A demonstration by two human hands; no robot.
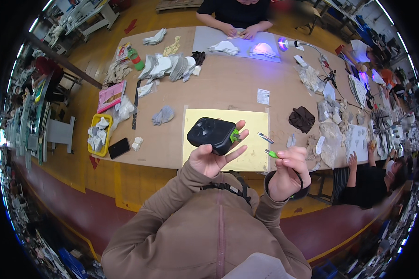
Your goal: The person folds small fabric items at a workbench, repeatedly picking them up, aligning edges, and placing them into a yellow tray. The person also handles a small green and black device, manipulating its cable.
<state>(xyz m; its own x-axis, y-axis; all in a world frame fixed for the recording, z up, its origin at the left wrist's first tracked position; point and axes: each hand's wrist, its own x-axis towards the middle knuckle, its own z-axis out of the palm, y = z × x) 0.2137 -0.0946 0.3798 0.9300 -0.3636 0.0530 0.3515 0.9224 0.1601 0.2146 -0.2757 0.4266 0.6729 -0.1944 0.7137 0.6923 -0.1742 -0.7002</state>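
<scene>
In my left hand (212,160) rests a black, rounded, box-shaped device (208,134), possibly a power bank, with the fingers and thumb around its underside and edge. A bright green connector piece (235,136) sticks out at the device's right end, beside my fingertips. My right hand (289,174) pinches a green cable plug (272,154) between thumb and fingers, its metal tip toward the device and apart from it. A dark loop, perhaps the cable, shows by the right palm. Below both hands' level lies a yellow sheet (202,116) taped on the table, with a pen (265,137) near its right edge.
Brown paper covers the table (228,86). On the left are a phone (119,148), a yellow basket (109,118) of white pieces and a green bottle (136,59). A dark cloth (301,119) and a gooseneck lamp (291,43) are on the right. Another person works opposite.
</scene>
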